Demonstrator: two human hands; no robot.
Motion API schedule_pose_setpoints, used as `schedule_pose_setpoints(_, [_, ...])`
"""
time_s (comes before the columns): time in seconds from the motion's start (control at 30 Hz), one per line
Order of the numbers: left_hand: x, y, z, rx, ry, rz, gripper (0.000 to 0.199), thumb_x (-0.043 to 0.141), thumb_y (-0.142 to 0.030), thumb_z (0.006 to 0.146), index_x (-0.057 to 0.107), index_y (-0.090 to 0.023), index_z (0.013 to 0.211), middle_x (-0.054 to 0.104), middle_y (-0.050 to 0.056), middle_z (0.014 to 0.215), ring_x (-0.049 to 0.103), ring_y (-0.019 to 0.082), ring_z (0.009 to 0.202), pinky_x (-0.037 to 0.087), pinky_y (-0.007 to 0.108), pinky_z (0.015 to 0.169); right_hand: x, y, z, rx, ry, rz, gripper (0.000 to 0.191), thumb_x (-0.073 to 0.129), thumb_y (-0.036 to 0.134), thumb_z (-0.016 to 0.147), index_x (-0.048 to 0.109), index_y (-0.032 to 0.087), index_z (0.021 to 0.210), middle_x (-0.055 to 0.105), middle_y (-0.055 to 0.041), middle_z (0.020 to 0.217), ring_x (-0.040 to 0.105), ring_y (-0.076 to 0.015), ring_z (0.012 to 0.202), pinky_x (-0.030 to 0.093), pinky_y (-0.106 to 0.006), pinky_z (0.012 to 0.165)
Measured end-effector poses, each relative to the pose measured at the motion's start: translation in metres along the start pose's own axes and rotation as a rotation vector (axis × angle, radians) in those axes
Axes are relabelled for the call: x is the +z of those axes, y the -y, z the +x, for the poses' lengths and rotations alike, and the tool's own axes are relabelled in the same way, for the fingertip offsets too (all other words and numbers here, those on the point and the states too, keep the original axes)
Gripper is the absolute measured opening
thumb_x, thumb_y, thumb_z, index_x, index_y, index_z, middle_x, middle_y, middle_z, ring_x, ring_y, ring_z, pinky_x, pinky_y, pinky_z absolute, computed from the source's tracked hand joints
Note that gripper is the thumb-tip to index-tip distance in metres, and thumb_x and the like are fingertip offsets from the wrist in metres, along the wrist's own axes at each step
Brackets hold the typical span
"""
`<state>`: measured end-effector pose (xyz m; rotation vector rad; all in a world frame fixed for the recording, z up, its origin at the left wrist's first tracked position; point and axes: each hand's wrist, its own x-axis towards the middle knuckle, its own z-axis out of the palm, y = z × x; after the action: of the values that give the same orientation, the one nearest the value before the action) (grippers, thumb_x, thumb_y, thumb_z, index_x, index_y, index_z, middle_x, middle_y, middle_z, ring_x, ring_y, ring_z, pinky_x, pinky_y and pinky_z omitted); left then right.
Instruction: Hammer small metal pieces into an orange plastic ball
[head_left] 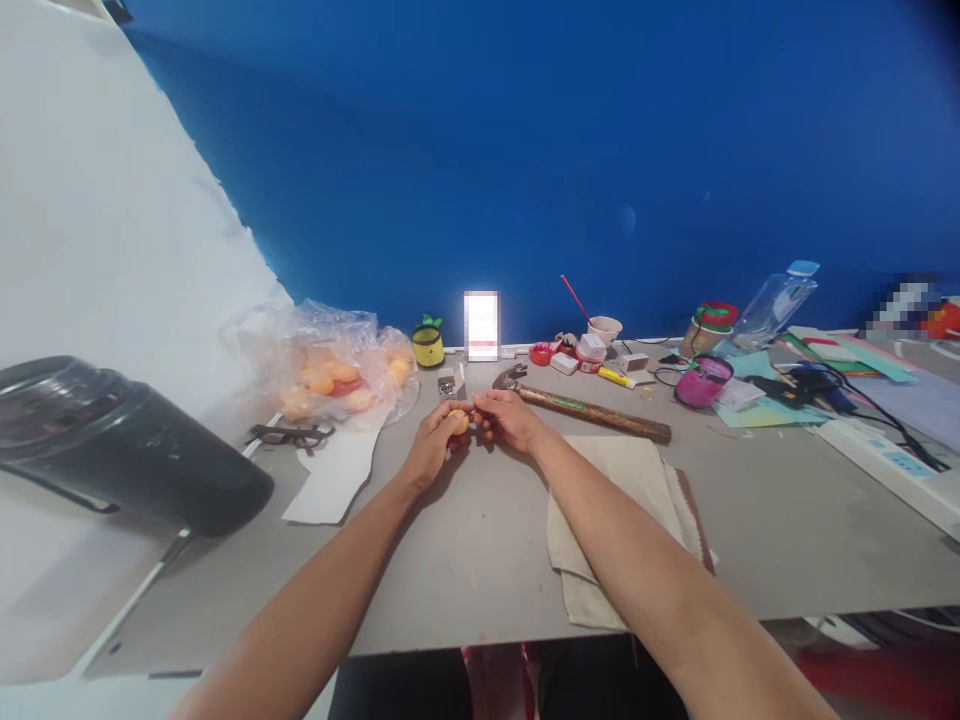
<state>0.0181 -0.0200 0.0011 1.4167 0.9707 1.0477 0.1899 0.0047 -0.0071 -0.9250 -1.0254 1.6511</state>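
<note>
Over the middle of the grey table, my two hands meet with their fingertips close together. My left hand is closed around a small yellow-orange round thing, partly hidden by the fingers; its kind is not clear. My right hand is pinched beside it, and what lies between its fingertips is too small to make out. Just beyond the hands is a small silvery metal item. A claw hammer with a worn wooden handle lies behind and right of my right hand. Under my right forearm is a folded beige cloth.
On the left stand a dark tumbler and a clear plastic bag of orange round things, with glasses and white paper nearby. A bright screen leans at the wall. Rightward are a paper cup, tilted bottle and power strip.
</note>
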Motion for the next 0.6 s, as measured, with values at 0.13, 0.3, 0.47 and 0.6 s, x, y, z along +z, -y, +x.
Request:
schedule_pose_setpoints(0.13, [-0.004, 0.001, 0.004, -0.04, -0.018, 0.008, 0.03, 0.064, -0.041, 0.083, 0.069, -0.017, 0.1, 0.067, 0.001, 0.079, 0.051, 0.013, 0.06, 0.039, 0.027, 0.056, 0.001, -0.001, -0.001, -0.006, 0.005, -0.07, 0.051, 0.093, 0.058, 0.067, 0.062, 0.018, 0.072, 0.063, 0.0026, 0.062, 0.049, -0.0061, 0.049, 0.042, -0.017, 0.042])
schedule_pose_setpoints(0.3, [-0.008, 0.001, 0.006, -0.074, 0.011, -0.1, 0.032, 0.067, -0.039, 0.081, 0.069, -0.016, 0.104, 0.064, 0.001, 0.078, 0.05, 0.012, 0.06, 0.039, 0.027, 0.057, 0.001, -0.003, -0.001, -0.016, 0.002, -0.128, 0.048, 0.092, 0.057, 0.073, 0.064, 0.017, 0.074, 0.065, 0.0012, 0.064, 0.052, -0.0065, 0.049, 0.044, -0.017, 0.042])
schedule_pose_setpoints(0.47, [-0.011, -0.002, 0.007, -0.094, 0.074, -0.284, 0.059, 0.057, -0.071, 0.09, 0.067, -0.015, 0.103, 0.062, 0.003, 0.076, 0.048, 0.013, 0.057, 0.035, 0.028, 0.051, 0.001, -0.002, -0.002, -0.003, -0.008, -0.13, 0.045, 0.09, 0.053, 0.076, 0.063, 0.017, 0.074, 0.066, 0.0008, 0.064, 0.052, -0.0066, 0.046, 0.043, -0.017, 0.04])
schedule_pose_setpoints(0.6, [-0.013, -0.001, 0.008, -0.103, 0.067, -0.296, 0.054, 0.068, -0.067, 0.086, 0.067, -0.015, 0.101, 0.059, 0.002, 0.072, 0.046, 0.012, 0.056, 0.032, 0.027, 0.05, 0.001, -0.001, -0.002, 0.008, -0.009, -0.163, 0.043, 0.089, 0.052, 0.079, 0.063, 0.018, 0.076, 0.067, -0.0002, 0.065, 0.051, -0.0068, 0.046, 0.044, -0.018, 0.042])
